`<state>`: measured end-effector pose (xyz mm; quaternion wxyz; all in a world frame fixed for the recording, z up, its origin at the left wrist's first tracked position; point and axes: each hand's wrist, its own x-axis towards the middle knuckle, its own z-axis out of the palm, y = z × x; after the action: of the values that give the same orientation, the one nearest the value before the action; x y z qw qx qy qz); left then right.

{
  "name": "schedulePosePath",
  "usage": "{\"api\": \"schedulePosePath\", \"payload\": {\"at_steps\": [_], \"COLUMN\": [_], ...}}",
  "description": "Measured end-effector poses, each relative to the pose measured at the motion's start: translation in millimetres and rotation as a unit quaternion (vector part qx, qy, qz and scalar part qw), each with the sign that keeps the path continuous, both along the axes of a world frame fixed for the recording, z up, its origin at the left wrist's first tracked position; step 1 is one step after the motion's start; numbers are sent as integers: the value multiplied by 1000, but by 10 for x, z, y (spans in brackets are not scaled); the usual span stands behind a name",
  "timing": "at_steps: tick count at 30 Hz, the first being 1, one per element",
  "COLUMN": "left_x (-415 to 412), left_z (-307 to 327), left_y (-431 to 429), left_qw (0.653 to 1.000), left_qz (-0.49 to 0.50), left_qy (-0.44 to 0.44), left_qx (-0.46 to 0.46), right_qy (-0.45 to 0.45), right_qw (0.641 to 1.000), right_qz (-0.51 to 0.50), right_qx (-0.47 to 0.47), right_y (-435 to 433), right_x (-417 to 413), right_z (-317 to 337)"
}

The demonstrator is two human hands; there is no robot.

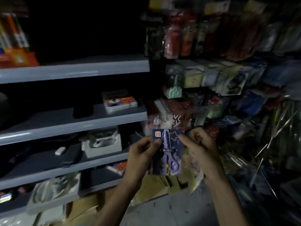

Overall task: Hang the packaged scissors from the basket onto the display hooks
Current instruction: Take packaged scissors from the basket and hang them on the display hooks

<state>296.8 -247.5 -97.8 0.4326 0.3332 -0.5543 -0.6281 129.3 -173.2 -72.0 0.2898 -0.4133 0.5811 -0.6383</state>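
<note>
A packaged pair of purple scissors on a dark blue card is held upright in front of me, tip up. My left hand pinches the card's left edge near the top. My right hand pinches its upper right corner with curled fingers. Bare metal display hooks stick out at the right, some way from the pack. No basket can be made out in the dark, blurred view.
Grey shelves with boxes fill the left side. Hanging packaged goods cover the wall ahead and to the right. Cardboard boxes and plastic wrap lie on the floor below my hands.
</note>
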Motion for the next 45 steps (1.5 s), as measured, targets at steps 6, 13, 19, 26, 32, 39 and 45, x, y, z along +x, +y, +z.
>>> {"api": "schedulePosePath", "payload": {"at_steps": [6, 13, 19, 26, 32, 39, 45], "left_x": [-764, -1258, -1531, -1985, -2390, -2568, -2655], "left_z": [114, 264, 181, 206, 163, 47, 99], "left_y": [-155, -467, -850, -1433, -1944, -2207, -2196], "left_qw": [999, 999, 998, 996, 988, 991, 981], "left_qz": [3, -15, -11, 59, 114, 102, 161], "left_qy": [-2, -4, -20, 34, 20, -5, -23], "left_qx": [-34, -49, -51, -64, -107, -85, -104], "right_qy": [19, 34, 40, 56, 32, -28, -29], "right_qw": [998, 998, 999, 998, 999, 999, 999], "right_qz": [-55, -44, -10, 19, 23, 1, -23], "right_qx": [-21, -39, -29, 1, -12, -22, -30], "right_y": [-119, -487, -879, -1458, -1965, -2336, -2426], "right_x": [-676, -1235, -1596, -2077, -2382, -2507, -2658], "right_z": [98, 145, 62, -14, -125, -243, -293]}}
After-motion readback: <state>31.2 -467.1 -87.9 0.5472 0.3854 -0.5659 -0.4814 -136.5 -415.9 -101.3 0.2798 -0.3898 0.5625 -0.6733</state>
